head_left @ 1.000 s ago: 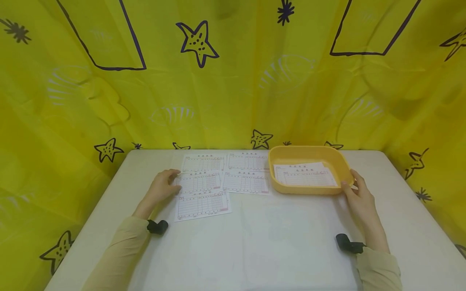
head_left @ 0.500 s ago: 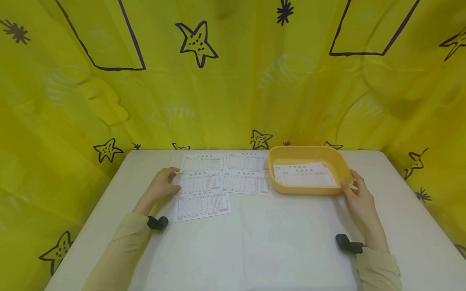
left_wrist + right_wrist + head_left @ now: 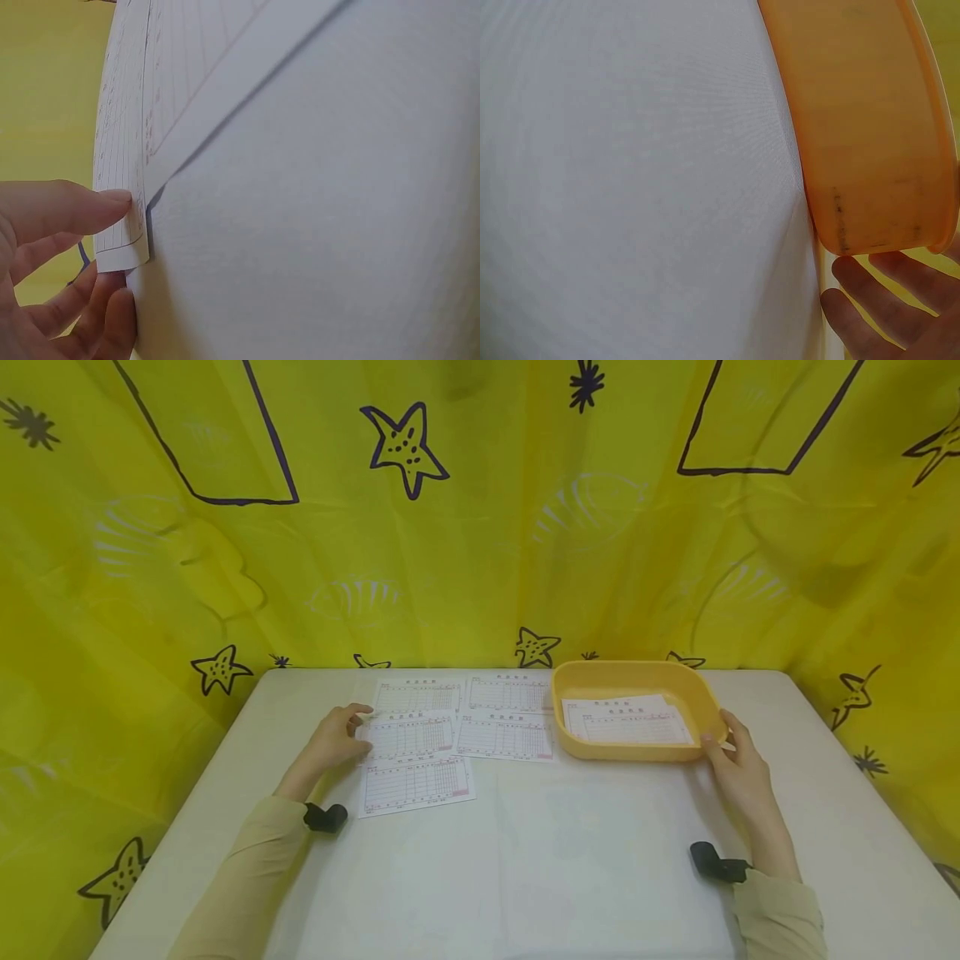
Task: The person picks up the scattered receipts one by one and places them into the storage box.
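In the head view, my left hand [image 3: 333, 743] is at the left edge of a printed receipt slip [image 3: 412, 737] in the middle of the left column. The left wrist view puts the thumb [image 3: 101, 210] over that slip's end, with the other fingers spread just beyond its edge. My right hand [image 3: 742, 768] touches the right front corner of a yellow plastic tray [image 3: 637, 751], its fingers extended along the outer end wall in the right wrist view. Two overlapping slips [image 3: 633, 727] show inside the tray.
Other slips lie around the left one: a back-left slip [image 3: 417, 697], a front-left slip [image 3: 416, 787], a back-right slip [image 3: 510, 694] and a near-right slip [image 3: 506, 737]. They rest on a white-covered table [image 3: 525, 877], with a yellow patterned curtain [image 3: 465, 543] behind it.
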Available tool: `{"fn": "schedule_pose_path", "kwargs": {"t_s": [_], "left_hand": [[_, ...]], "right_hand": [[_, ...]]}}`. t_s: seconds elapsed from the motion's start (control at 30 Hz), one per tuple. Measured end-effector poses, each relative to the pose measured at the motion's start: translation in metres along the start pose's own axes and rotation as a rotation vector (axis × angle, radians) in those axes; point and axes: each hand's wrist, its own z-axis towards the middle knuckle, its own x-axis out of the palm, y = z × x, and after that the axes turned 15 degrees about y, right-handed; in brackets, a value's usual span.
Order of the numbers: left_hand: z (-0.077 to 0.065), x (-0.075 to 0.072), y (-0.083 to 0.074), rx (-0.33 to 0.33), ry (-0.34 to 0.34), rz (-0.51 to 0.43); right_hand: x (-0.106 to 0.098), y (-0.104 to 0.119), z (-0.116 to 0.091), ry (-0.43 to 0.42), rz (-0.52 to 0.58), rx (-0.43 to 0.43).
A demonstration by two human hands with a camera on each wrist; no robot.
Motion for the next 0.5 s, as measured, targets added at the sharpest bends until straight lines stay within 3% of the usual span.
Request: {"fn": "schedule_pose_path", "kwargs": {"t_s": [0.5], "left_hand": [[-0.0075,0.0045,0.004,0.077,-0.09,-0.042]], "right_hand": [[0.0,-0.0018,0.0014,0.004,0.007,0.019]]}}
